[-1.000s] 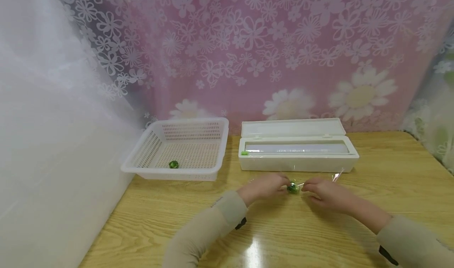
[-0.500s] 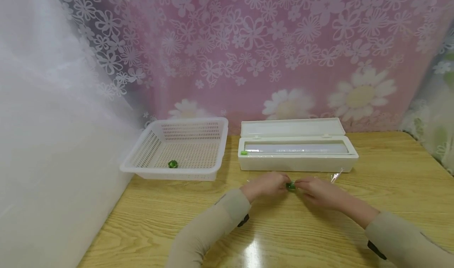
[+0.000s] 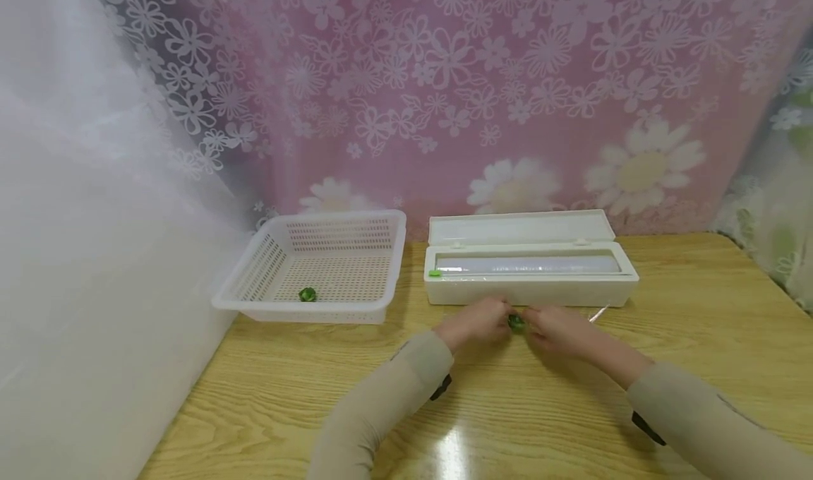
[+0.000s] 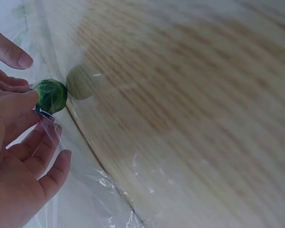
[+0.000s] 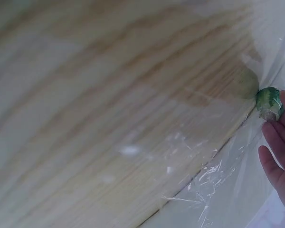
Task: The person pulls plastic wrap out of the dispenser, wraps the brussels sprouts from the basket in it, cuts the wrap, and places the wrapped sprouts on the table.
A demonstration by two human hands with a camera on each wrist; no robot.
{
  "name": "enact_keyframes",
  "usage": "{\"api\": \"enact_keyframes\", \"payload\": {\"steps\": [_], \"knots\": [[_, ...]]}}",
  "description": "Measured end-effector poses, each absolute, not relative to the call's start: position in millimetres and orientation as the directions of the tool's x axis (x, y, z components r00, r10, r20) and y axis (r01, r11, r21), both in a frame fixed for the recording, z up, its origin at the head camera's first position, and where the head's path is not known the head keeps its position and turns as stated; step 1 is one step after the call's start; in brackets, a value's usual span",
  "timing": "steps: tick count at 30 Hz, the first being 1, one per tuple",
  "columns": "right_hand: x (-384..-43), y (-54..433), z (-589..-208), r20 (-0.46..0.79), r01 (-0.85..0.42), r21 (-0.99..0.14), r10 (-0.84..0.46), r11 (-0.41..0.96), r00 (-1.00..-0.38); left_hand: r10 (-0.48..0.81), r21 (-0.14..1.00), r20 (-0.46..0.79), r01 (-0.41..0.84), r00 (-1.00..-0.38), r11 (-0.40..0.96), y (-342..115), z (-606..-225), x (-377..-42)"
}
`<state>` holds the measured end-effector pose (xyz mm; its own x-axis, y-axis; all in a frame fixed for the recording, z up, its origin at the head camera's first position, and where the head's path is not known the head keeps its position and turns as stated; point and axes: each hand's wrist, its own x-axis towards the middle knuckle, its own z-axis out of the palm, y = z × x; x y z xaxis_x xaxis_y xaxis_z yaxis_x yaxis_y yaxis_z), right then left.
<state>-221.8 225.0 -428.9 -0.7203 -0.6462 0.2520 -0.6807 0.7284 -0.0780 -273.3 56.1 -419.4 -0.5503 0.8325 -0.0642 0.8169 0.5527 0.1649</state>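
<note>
A small green Brussels sprout (image 3: 516, 322) is on the table just in front of the long white box, between both hands. Clear cling film lies around it; creased cling film (image 4: 104, 185) also shows in the left wrist view. My left hand (image 3: 480, 320) pinches the Brussels sprout (image 4: 52, 96) from its left side, the lower fingers spread. From the right, my right hand (image 3: 560, 330) holds gathered film close against the sprout; its fingertips are right at the sprout (image 5: 269, 102) in the right wrist view. Parts of the fingers are hidden behind the hands.
The white box (image 3: 530, 295) stands with its lid raised, a film roll (image 3: 527, 265) inside and a green slider (image 3: 435, 273) on its front bar. To the left, a white perforated basket (image 3: 305, 311) contains another sprout (image 3: 308, 294). A floral curtain (image 3: 381, 148) hangs behind.
Both hands have moved slightly away from me toward the box with the sprout. My right hand has come left, closing the gap to the sprout.
</note>
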Motion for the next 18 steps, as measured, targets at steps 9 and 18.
{"api": "enact_keyframes", "payload": {"steps": [9,18], "knots": [[-238.1,222.1,-439.4,0.429,-0.692,-0.012,-0.621,0.722,-0.656,0.786,0.173,0.034,0.778,-0.618,0.604,64.6,-425.1,-282.8],[-240.6,209.6,-447.7,0.467,-0.602,0.150,-0.593,0.784,-0.656,0.759,0.184,0.121,0.766,-0.640,0.616,61.8,-438.1,-286.5]]}}
